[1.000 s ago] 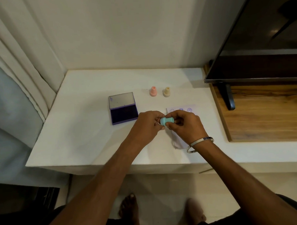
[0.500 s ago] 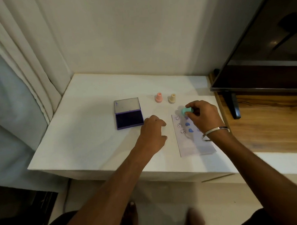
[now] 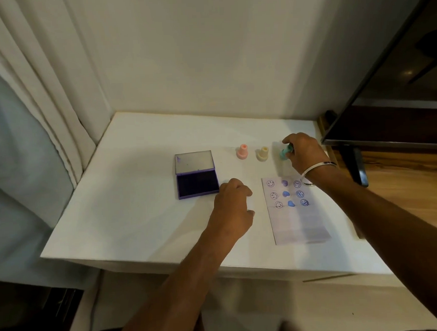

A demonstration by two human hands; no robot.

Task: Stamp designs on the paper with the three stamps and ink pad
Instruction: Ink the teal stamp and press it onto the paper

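White tabletop (image 3: 129,219) set into a corner, with a curtain (image 3: 46,97) at its left edge and a dark television (image 3: 396,70) on a wooden stand (image 3: 413,182) at its right; we view it from above. We find the ink pad (image 3: 197,182) left of centre, its lid hinged back and flat, so the dark inked face lies exposed for loading a stamp. Along the far side stand the pink stamp (image 3: 242,151) and the cream stamp (image 3: 262,154), upright on their bases and just apart, a posture that keeps their inked faces down and their handles ready to grasp. Our right hand (image 3: 303,154) pinches the teal stamp (image 3: 285,154) by its handle just beside the cream one, and we judge that it is being set down to complete that row; whether its base already touches the table we cannot tell. Our left hand (image 3: 233,204) rests on the table between ink pad and paper (image 3: 295,209), fingers loosely curled and holding nothing. We note that the paper lies near the front edge, on the right-hand side, carrying a three-by-three grid of prints in its upper part: smiling faces, solid blue hearts and ringed designs, one column per stamp. Its lower part is blank, and we judge the stamping largely done.
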